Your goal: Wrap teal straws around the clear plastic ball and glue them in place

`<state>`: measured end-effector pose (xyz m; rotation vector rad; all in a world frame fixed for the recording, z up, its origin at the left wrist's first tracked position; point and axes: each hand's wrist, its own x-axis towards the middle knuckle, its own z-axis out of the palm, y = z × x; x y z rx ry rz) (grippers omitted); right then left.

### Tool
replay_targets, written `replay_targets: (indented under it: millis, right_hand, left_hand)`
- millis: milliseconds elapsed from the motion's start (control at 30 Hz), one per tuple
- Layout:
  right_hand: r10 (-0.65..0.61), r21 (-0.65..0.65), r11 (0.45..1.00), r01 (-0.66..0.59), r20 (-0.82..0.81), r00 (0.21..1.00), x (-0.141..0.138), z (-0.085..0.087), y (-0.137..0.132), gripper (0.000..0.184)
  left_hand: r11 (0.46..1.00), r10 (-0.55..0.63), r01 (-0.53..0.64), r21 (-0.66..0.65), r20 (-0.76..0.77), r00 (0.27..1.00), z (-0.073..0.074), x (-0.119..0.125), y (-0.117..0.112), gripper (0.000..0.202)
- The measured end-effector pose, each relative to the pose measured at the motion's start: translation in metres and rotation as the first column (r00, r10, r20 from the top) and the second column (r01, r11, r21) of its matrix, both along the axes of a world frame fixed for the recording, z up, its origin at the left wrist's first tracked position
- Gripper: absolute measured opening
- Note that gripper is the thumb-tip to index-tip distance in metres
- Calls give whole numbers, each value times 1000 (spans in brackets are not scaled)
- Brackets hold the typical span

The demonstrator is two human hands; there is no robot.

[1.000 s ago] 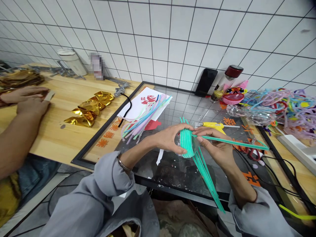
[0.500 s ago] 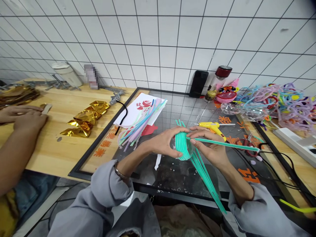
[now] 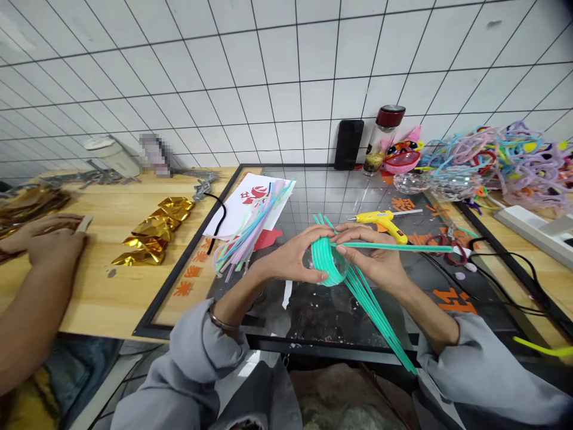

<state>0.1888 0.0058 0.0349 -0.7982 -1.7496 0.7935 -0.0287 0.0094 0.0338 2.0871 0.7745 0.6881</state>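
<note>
Between my hands is a clear rounded plastic container [image 3: 341, 272], lying on its side with turquoise pipe cleaner [image 3: 326, 263] wound around it in close rows. My left hand [image 3: 293, 258] is closed around its left side, thumb below and fingers over the top. My right hand [image 3: 375, 258] pinches a turquoise strand [image 3: 403, 246] against the container's right rim. That strand sticks out nearly level to the right. A bundle of straight turquoise pipe cleaners [image 3: 380, 322] slants under my right hand toward the table's front edge.
A yellow glue gun [image 3: 380, 219] lies behind my right hand, near red-handled scissors [image 3: 459, 253] and black cables. Pastel pipe cleaners [image 3: 253, 227] rest on white paper [image 3: 233, 200]. A phone [image 3: 349, 144] and bottle [image 3: 379, 143] stand behind. Another person's hands [image 3: 54, 239] work at left.
My view has shifted and tilted slightly. The pinched strand now points more level instead of drooping to the right. Both hands keep nearly the same hold.
</note>
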Motion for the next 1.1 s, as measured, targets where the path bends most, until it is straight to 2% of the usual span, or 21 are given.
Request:
replay_targets:
  millis: [233, 400, 633, 700, 733, 800, 833, 900, 967, 1000, 1033, 1100]
  right_hand:
    - [0, -17, 1000, 0, -23, 1000, -4, 3, -2, 9]
    - [-1, -12, 1000, 1, -47, 999, -4, 1, -1, 7]
    - [9, 14, 1000, -9, -8, 1000, -7, -1, 1, 16]
    - [-73, 45, 996, 72, 32, 997, 1, -2, 7, 21]
    - [-155, 65, 987, 150, 69, 986, 8, -3, 12, 24]
    - [-400, 102, 916, 387, 180, 899, 25, -5, 24, 34]
    - [-490, 147, 871, 468, 308, 815, 33, -6, 30, 40]
    - [-612, 250, 764, 594, 571, 547, 49, -8, 42, 48]
    - [-564, 269, 716, 644, 767, 307, 58, -11, 50, 56]
    - [-513, 261, 710, 654, 828, 226, 60, -13, 52, 58]
    - [-464, 246, 710, 660, 868, 175, 61, -15, 54, 60]
    - [-400, 196, 705, 681, 903, 154, 60, -20, 58, 59]
  left_hand:
    - [999, 26, -26, 43, -1, 1000, -10, 2, 2, 96]
    - [996, 64, -65, 53, 13, 998, -8, 6, -1, 90]
    - [977, 189, -184, -105, 44, 981, -3, 8, -6, 83]
    - [956, 232, -218, -194, 57, 971, -5, 6, -5, 84]
    - [940, 263, -242, -241, 56, 963, -6, 5, -4, 85]
    - [909, 297, -264, -323, 55, 953, -9, 3, -1, 87]
    - [897, 289, -242, -371, 74, 955, -11, 2, 1, 87]
    - [867, 309, -223, -446, 131, 942, -13, 1, 3, 89]
    - [835, 328, -203, -511, 167, 930, -14, 1, 4, 91]
    - [823, 335, -195, -534, 178, 925, -14, 2, 4, 92]
    - [814, 339, -187, -550, 188, 922, -14, 2, 3, 93]
    - [809, 343, -172, -562, 213, 915, -13, 4, 2, 90]
